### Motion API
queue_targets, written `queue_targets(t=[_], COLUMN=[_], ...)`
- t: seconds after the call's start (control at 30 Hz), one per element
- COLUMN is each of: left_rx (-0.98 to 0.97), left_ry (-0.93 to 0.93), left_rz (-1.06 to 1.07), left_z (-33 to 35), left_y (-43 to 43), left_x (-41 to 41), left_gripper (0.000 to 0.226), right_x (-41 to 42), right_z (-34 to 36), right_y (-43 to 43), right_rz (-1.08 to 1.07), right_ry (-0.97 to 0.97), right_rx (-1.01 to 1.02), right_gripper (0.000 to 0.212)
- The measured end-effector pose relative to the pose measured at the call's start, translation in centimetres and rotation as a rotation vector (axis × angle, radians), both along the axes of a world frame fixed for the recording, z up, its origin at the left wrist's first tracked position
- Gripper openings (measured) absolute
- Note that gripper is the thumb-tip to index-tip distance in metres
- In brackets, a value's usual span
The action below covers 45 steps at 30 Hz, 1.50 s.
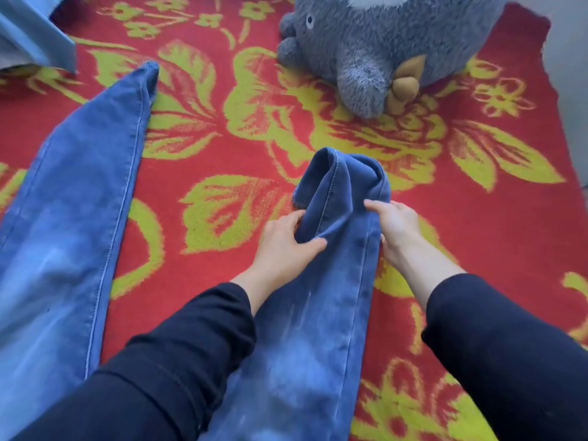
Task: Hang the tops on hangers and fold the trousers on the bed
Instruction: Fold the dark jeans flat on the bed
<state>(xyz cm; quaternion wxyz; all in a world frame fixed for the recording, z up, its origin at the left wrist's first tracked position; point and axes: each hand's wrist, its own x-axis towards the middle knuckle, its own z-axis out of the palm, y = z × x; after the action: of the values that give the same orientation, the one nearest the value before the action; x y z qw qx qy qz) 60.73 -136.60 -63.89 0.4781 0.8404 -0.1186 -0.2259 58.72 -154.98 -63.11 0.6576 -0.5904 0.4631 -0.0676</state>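
Observation:
Blue jeans (315, 313) lie spread on the bed, both legs pointing away from me. The left leg (79, 192) lies flat at the left. The right leg runs up the middle, and its hem end (343, 176) is folded back toward me in a raised loop. My left hand (286, 240) pinches the left edge of that folded end, thumb on top. My right hand (394, 227) holds the right edge of the same fold, fingers curled on the denim. Both arms wear dark sleeves.
A red bed cover (222, 148) with yellow-green flowers lies under everything. A grey plush toy (381, 49) sits at the far middle, just beyond the folded leg. Light blue fabric (31, 30) shows in the top left corner. The cover's edge runs down the right side.

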Motion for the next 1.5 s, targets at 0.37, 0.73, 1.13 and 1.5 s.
queue_targets(t=[0.37, 0.73, 1.13, 1.5], left_rx=[-0.500, 0.464, 0.538, 0.588], left_ry=[0.183, -0.044, -0.212, -0.152], left_rz=[0.188, -0.227, -0.169, -0.087], left_z=[9.7, 0.0, 1.0, 1.7], left_y=[-4.7, 4.8, 18.4, 37.3], left_x=[9.3, 0.0, 2.7, 17.2], left_gripper=[0.051, 0.072, 0.059, 0.060], right_x=[3.8, -2.6, 1.4, 14.4], right_z=[9.8, 0.8, 5.6, 4.5], right_y=[-3.8, 1.1, 14.7, 35.9], right_rz=[0.124, 0.528, 0.455, 0.655], right_ry=[-0.326, 0.420, 0.083, 0.218], right_rx=[0.097, -0.612, -0.529, -0.453], right_gripper=[0.047, 0.047, 0.070, 0.070])
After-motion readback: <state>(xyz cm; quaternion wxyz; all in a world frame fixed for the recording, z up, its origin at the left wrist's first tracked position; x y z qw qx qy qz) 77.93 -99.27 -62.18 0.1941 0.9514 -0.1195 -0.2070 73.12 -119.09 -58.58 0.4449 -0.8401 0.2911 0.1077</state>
